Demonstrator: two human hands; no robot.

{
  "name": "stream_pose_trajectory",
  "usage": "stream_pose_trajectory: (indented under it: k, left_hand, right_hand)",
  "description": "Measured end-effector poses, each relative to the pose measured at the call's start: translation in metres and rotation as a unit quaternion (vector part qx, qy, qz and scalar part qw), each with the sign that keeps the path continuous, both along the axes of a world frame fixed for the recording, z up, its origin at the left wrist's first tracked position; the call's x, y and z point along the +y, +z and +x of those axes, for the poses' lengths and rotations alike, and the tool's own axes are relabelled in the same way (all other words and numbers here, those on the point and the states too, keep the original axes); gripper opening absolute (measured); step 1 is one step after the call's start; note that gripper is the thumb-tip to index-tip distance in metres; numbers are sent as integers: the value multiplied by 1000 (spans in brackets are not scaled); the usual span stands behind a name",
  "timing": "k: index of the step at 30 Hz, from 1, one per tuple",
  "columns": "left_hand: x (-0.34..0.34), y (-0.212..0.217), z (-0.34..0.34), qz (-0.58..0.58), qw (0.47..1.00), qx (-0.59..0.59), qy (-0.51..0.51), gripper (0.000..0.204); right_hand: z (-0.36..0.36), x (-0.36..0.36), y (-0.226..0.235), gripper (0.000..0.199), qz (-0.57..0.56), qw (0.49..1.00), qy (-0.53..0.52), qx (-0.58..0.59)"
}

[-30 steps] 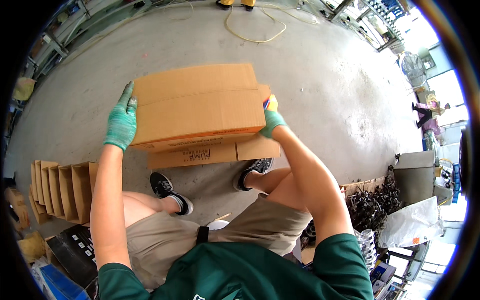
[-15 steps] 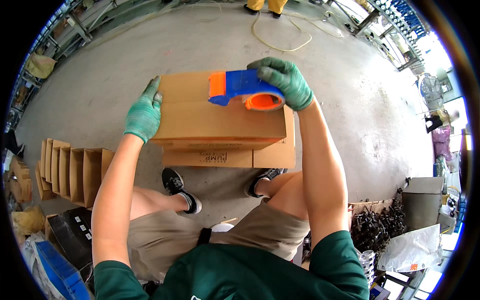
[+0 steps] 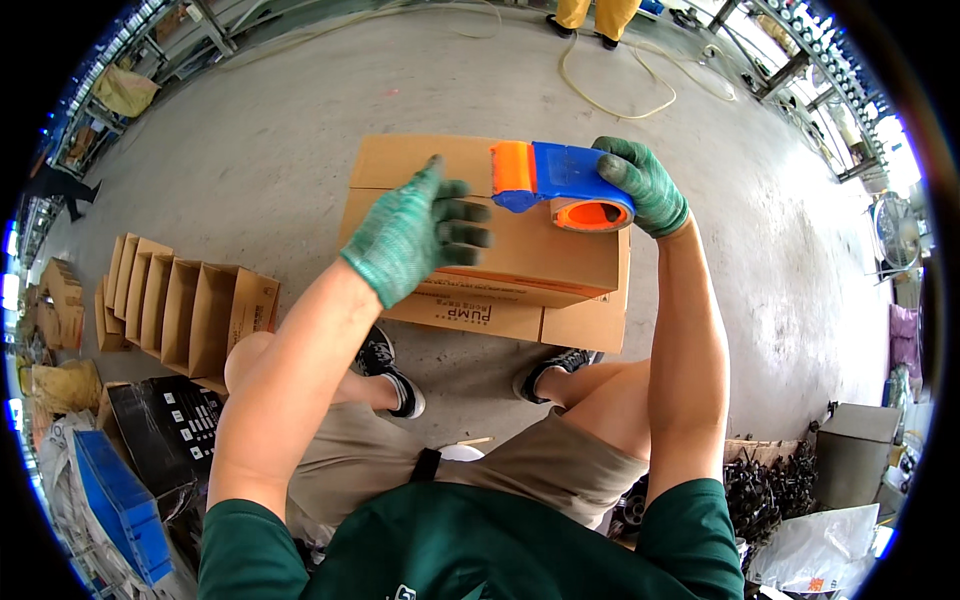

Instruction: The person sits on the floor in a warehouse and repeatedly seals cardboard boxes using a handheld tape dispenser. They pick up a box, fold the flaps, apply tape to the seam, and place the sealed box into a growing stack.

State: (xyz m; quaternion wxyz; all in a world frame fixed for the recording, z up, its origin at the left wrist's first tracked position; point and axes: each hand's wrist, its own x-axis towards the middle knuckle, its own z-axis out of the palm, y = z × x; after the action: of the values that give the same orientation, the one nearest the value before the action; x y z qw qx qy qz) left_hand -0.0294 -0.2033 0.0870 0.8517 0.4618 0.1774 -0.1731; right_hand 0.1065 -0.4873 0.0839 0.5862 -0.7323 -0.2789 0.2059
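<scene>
In front of my feet lies a closed cardboard box (image 3: 560, 262), on top of another cardboard box (image 3: 585, 325). My right hand (image 3: 648, 184), in a green knit glove, is closed round the handle end of a blue and orange tape dispenser (image 3: 570, 172). The dispenser is over the right part of the upper box, its orange tip pointing left; whether it touches the cardboard I cannot tell. My left hand (image 3: 418, 232), gloved alike, is over the left part of the box with its fingers spread, holding nothing.
To the left stands a row of open cardboard cartons (image 3: 185, 310). Nearer lie a black box (image 3: 165, 435) and a blue plastic bin (image 3: 120, 510). At the lower right are a heap of dark parts (image 3: 770, 490) and a grey bin (image 3: 855, 455). A hose (image 3: 610, 108) and a person's yellow trousers (image 3: 598, 15) show far off.
My left hand has left the box's left edge and moved right over its top, fingers spreading. My right hand still grips the tape dispenser. The whole view has shifted slightly.
</scene>
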Motion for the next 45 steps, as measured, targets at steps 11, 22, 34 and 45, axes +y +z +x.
stream_pose_trajectory:
  k: [11,22,34,45]
  left_hand:
    - [-62,-5,9,119,987,-34,105,31]
    - [111,-53,14,367,877,-73,301,30]
    - [152,-141,19,283,951,-45,121,32]
    - [102,-57,28,510,841,-179,-29,42]
  right_hand:
    - [-2,0,0,42,-12,1000,-12,-15]
    - [-7,23,23,54,-129,989,16,-71]
    - [-14,48,32,49,-186,979,12,-81]
    - [-14,43,33,50,-199,976,6,-85]
